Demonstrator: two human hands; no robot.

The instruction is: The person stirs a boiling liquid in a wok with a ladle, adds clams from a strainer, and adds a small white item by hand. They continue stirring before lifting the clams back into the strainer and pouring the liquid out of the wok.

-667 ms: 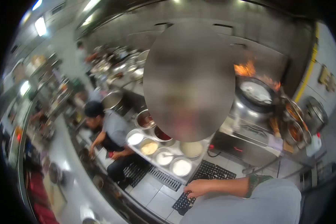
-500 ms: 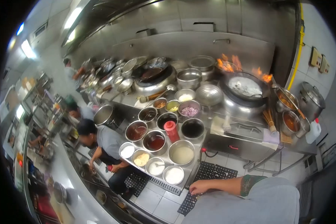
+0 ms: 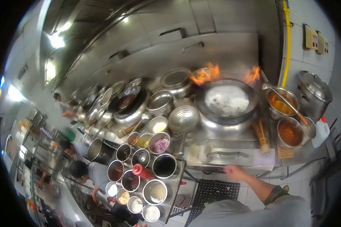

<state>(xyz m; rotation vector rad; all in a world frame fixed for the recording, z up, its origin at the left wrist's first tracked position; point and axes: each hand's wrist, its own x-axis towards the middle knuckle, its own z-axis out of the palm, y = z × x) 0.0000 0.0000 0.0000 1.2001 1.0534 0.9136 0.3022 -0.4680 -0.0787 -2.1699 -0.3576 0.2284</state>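
My right hand reaches to the front of the stove, just below the metal bar handle. Its blurred fingertips are right at a small red part on the stove front, and I cannot tell whether they grip it. Above and beyond the hand, a large black wok holds whitish, frothy liquid over the burner, with orange flames behind it. A folded cloth lies on the stove's front ledge. At the bottom edge, below the bowls, only a sliver of my left hand shows; its fingers are mostly cut off.
Left of the stove, a metal table carries several bowls, a red squeeze bottle and chopped onion. A perforated ladle rests beside the wok. At right stand a bamboo brush, sauce pots and a lidded pot. A co-worker bends at left.
My right hand has moved from beside the bowl table up to the stove front. The view has swung right and tilted, and the left hand's sliver has appeared at the bottom.
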